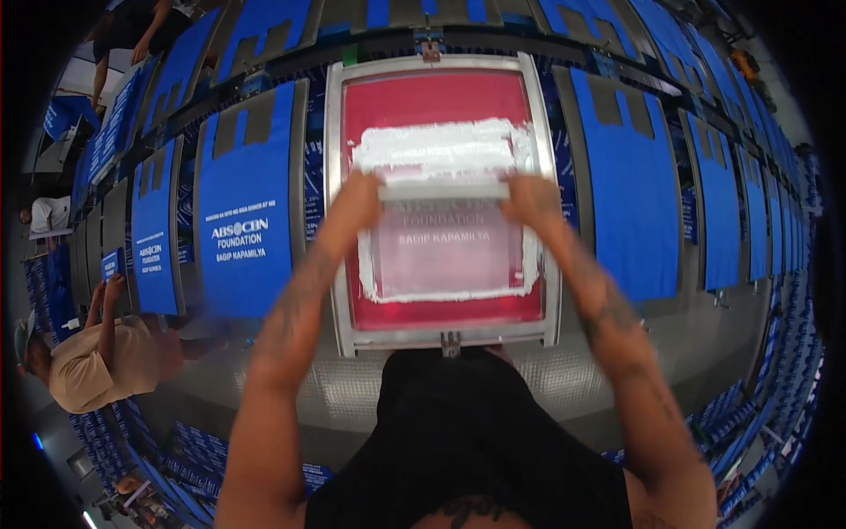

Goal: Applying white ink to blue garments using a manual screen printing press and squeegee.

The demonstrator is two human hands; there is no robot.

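Both Hands Clamped on a Bar over a Red Framed Panel

In the head view, the person's bare forearms rose from the lower edge and met a pale bar (pixel 443 190) lying crosswise over a red panel (pixel 432 93). The left hand (pixel 359 199) had its grip closed on the bar's left end, and the right hand (pixel 531 199) had its grip closed on the right end; blur hid the separate fingers.

The bar sat around the middle of the panel, inside a silvery metal frame (pixel 334 132) that stood directly in front of the person's black garment (pixel 458 423). Thick white paste (pixel 427 145) made a broad, ragged band beyond the bar, and more of it ran in uneven lines down the sides and along the near edge. Between those lines, on the near side of the bar, was a pinkish rectangle (pixel 449 260) with pale lettering showing in it. One metal clamp (pixel 450 342) was at the frame's near edge and another metal fitting (pixel 429 46) at its far edge.

To the left of the frame, a blue cloth (pixel 247 167) with white lettering lay over a grey board; to the right lay a blue cloth without visible lettering (pixel 621 194). Further blue cloths curved away in rows. At the lower left, a co-worker in a tan shirt (pixel 106 366) had both arms raised toward a small blue piece (pixel 110 263).
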